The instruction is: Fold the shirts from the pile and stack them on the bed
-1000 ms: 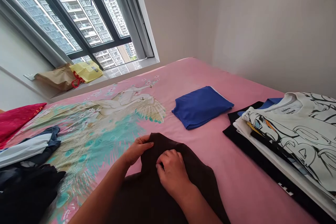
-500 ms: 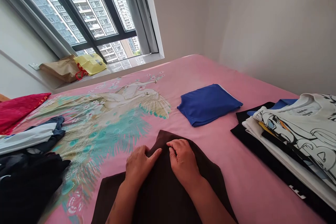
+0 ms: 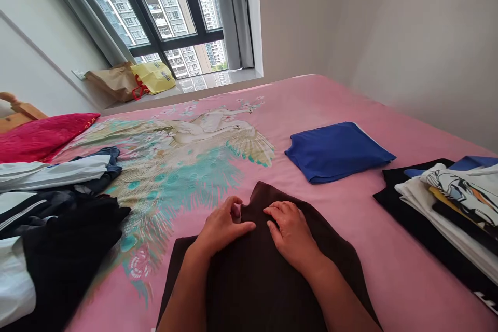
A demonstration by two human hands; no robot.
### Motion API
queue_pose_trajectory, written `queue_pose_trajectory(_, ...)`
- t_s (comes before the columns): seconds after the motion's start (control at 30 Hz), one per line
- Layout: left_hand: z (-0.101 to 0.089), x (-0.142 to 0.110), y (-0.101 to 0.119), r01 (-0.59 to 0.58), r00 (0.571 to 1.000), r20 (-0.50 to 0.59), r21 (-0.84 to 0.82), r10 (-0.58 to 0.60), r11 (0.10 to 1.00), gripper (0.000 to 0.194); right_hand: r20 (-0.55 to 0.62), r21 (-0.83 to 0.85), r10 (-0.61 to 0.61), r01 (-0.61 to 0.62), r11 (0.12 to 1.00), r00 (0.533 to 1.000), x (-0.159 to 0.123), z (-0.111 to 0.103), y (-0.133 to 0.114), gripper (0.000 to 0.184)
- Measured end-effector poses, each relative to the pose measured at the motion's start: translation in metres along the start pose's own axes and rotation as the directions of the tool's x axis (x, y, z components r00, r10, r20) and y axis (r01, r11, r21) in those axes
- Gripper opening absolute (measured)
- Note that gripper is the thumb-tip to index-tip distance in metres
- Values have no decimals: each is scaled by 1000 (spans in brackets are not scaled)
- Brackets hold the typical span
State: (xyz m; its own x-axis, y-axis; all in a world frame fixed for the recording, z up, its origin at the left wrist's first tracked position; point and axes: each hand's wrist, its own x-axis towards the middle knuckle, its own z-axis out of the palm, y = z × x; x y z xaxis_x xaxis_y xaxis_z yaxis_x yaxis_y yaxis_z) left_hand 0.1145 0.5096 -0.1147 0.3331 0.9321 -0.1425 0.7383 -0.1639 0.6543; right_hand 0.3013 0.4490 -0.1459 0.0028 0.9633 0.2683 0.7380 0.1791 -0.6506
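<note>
A dark brown garment point(image 3: 268, 280) lies spread on the bed in front of me, its narrow top end pointing away. I cannot tell what kind of garment it is. My left hand point(image 3: 223, 225) rests at the left edge of that top end, thumb stretched over the cloth and fingers apart from it. On the upper right part of the cloth lies my right hand point(image 3: 291, 233), palm down, with the thumb apart from the fingers. Beyond them, a folded blue garment point(image 3: 338, 151) sits flat on the bed.
The pink bedsheet point(image 3: 307, 98) has a peacock print. At right is a stack of folded clothes point(image 3: 439, 223). Loose dark and white clothes point(image 3: 78, 238) are heaped at left, near a red pillow point(image 3: 50, 135). Paper point(image 3: 114, 82) and yellow bags point(image 3: 155, 77) stand on the sill.
My view has turned left, so everything sits further right in the picture. The left hand's fingers have spread further from the thumb. Both hands stay at the brown garment's top end.
</note>
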Motion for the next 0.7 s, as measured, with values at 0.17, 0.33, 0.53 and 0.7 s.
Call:
queue_pose_trajectory(0.17,-17,-5,-11,-25,998,56,240,12,970,29,67,68,-153,148,987,986,-4,-1,-6,30)
queue_pose_trajectory(0.33,-29,-8,-22,11,993,114,186,-32,982,29,21,101,-111,109,989,994,0,3,-1,24)
queue_pose_trajectory(0.53,-58,-32,-50,10,988,148,268,-51,963,14,-101,177,-70,87,980,992,1,7,8,21)
queue_pose_trajectory(0.7,-72,-68,-97,54,998,-50,312,-40,949,12,-238,169,-85,128,977,968,0,9,12,20)
